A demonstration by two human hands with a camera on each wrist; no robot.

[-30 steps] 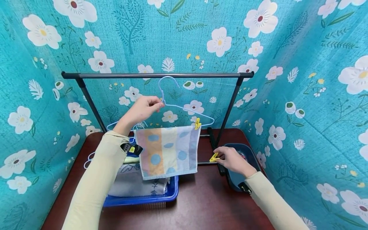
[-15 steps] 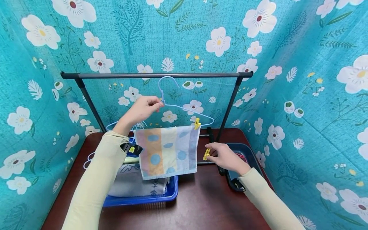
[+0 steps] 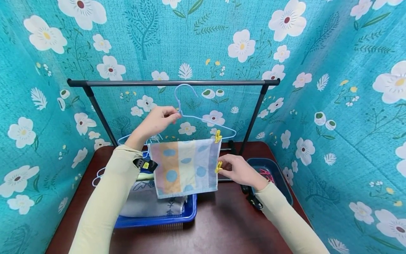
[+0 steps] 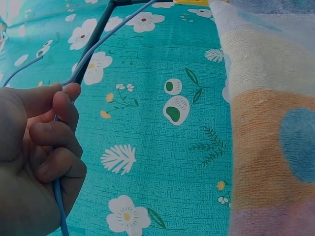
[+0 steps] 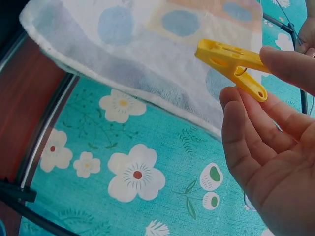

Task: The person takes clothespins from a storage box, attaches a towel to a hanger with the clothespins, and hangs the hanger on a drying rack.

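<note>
My left hand [image 3: 160, 120] pinches a light blue hanger [image 3: 206, 121] just under its hook, in front of the rack's bar. From the hanger hangs a small towel [image 3: 187, 167] with pastel stripes and blue dots. A yellow clothespin [image 3: 217, 136] clips the towel's upper right corner to the hanger. My right hand [image 3: 242, 171] pinches a second yellow clothespin [image 5: 231, 66] between thumb and fingers, close to the towel's right edge. In the left wrist view, the fingers [image 4: 61, 135] curl round the hanger's wire, with the towel off to the right.
A black rack [image 3: 177, 83] stands across the back of the dark red table [image 3: 219, 225]. On the left, a blue basket [image 3: 155, 221] holds folded cloths, with more hangers [image 3: 99, 174] around it. A dark bin [image 3: 283, 176] with pink clothespins stands on the right.
My right hand has moved left and slightly up from beside the dark bin to the towel's right edge, carrying the yellow clothespin. The left hand and hanger have stayed in place.
</note>
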